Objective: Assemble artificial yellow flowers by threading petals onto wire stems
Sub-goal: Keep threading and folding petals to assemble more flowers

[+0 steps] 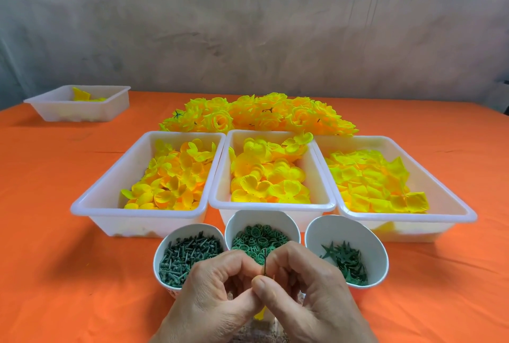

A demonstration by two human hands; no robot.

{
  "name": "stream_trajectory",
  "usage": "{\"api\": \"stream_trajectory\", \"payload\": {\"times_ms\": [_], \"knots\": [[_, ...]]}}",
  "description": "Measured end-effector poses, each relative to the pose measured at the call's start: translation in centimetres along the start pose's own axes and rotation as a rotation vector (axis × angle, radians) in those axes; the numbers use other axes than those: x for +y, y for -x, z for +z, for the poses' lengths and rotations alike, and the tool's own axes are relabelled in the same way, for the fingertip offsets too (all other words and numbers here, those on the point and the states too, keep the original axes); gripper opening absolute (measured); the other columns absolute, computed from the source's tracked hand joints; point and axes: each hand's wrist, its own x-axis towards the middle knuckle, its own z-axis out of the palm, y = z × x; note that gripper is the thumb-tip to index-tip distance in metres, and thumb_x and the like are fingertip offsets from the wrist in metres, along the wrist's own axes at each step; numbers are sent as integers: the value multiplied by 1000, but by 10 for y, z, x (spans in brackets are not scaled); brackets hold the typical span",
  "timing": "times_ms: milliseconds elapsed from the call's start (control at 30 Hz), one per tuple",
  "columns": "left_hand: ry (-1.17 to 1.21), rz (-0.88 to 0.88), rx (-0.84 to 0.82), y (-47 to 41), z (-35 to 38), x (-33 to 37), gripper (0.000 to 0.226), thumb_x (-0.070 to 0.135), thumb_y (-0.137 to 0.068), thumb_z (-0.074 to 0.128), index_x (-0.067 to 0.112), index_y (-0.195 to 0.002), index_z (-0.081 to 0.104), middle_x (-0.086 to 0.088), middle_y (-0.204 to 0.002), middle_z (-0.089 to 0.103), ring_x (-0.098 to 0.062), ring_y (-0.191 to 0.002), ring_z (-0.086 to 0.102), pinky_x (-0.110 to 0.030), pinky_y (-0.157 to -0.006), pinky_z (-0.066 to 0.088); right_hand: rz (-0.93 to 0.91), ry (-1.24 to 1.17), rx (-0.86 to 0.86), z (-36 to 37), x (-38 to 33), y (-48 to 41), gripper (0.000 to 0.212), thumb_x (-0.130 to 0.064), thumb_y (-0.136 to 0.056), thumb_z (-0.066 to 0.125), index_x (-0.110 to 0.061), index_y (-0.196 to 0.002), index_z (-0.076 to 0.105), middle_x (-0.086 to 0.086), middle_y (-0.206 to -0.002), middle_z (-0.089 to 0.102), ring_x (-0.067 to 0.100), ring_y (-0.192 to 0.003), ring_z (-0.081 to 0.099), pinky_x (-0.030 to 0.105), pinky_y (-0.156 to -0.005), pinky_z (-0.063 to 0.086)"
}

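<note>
My left hand (212, 296) and my right hand (308, 290) meet at the near edge, fingertips together, both pinching a thin green wire stem (265, 262) that stands upright between them. A scrap of yellow petal (260, 313) shows below the thumbs. Three white trays hold loose yellow petals: left tray (91, 205), middle tray (220, 194), right tray (451, 205). Three paper cups sit in front of them: green pegs (190, 256), green rings (259, 235), green star calyxes (347, 262). Finished yellow flowers (259, 114) lie heaped behind the trays.
Another white tray (115, 103) with a few yellow petals stands at the far left on the orange tablecloth (55, 260). A grey wall backs the table. Open cloth lies to both sides of my hands.
</note>
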Motion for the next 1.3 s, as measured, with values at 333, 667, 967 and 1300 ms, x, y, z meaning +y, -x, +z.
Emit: {"api": "stream_trajectory", "payload": {"times_ms": [333,667,967,1300], "knots": [[142,-123,-213,-3,-22,12,36,18,-59,70,30,-92,61,6,-73,58,-10,-67,50,-20,-61,43,66,-184,-124,-6,3,2,20,-15,-74,65,-30,-88,65,-3,-62,49,7,-58,43,20,-56,36],[141,-40,-197,-4,-15,9,12,33,-71,72,26,-80,69,6,-67,60,-8,-62,54,-21,-61,45,59,-44,-15,-1,6,3,10,-25,-77,60,-32,-78,66,1,-62,61,17,-53,54,30,-53,43],[244,-36,-218,-5,-16,-2,10,27,-71,79,23,-76,72,-12,-69,61,-14,-67,56,-25,-65,47,83,-159,-44,-2,4,5,2,-18,-76,62,-19,-74,63,0,-59,53,6,-56,48,19,-55,37],[180,17,-236,-8,-17,-3,9,28,-74,76,25,-74,68,-9,-69,58,-16,-63,50,-32,-60,41,87,-147,-57,-1,8,3,8,-18,-76,63,-13,-71,60,4,-59,55,4,-53,46,19,-52,35]]}}
